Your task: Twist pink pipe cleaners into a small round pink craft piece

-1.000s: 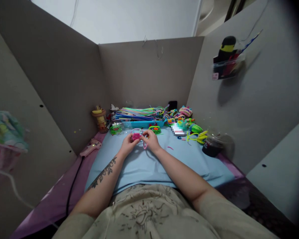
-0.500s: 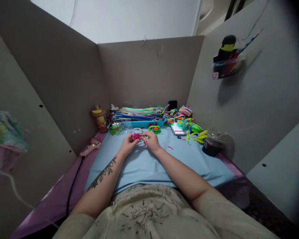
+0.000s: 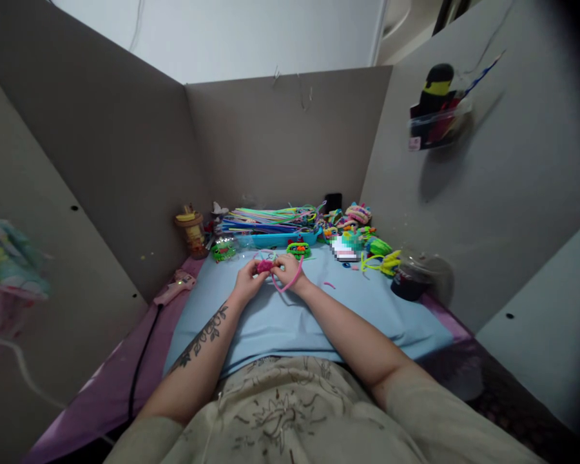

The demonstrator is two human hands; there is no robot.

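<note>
A small coiled piece of dark pink pipe cleaner (image 3: pixel 265 265) sits between my two hands above the blue cloth (image 3: pixel 270 322). My left hand (image 3: pixel 249 278) pinches its left side between thumb and fingers. At its right side, the fingertips of my right hand (image 3: pixel 289 270) are closed on the pink pipe cleaner. A lighter pink strand (image 3: pixel 291 283) hangs from the piece in a loop below and across my right hand. Just beyond the hands lies a green pipe cleaner shape (image 3: pixel 298 249) with orange bits.
A blue tray (image 3: pixel 270 240) heaped with coloured pipe cleaners stands at the back. Left are a tumbler (image 3: pixel 192 233) and a pink glue gun (image 3: pixel 175 288) with a black cord. To the right lie yellow pipe cleaners (image 3: pixel 390 263), a dark tub (image 3: pixel 408 282) and a pink scrap (image 3: pixel 329 285).
The pink strand has swung out into a wider loop over my right hand. Both hands keep their hold on the piece. The camera view has shifted slightly.
</note>
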